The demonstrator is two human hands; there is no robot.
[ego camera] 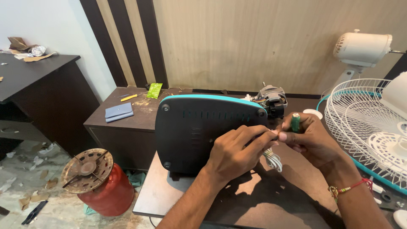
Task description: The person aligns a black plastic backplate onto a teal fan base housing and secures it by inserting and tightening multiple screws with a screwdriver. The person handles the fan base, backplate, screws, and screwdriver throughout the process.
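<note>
A dark appliance base (190, 135) with a teal rim stands on edge on the brown table (169, 199), its underside facing me. My left hand (235, 152) rests against its right side, fingers pinched on a thin wire. My right hand (307, 138) grips a green-handled screwdriver (295, 122) upright, thumb touching the left fingertips. A coiled white cord (273, 160) hangs below the two hands. A bare electric motor (271, 101) sits behind the base.
A white fan guard (360, 123) and fan motor head (362, 48) lie at the right. A red gas cylinder (99, 182) stands on the littered floor at the left. The cabinet behind holds a blue-grey wallet (118, 112), a green packet (154, 90) and a yellow tool (128, 97).
</note>
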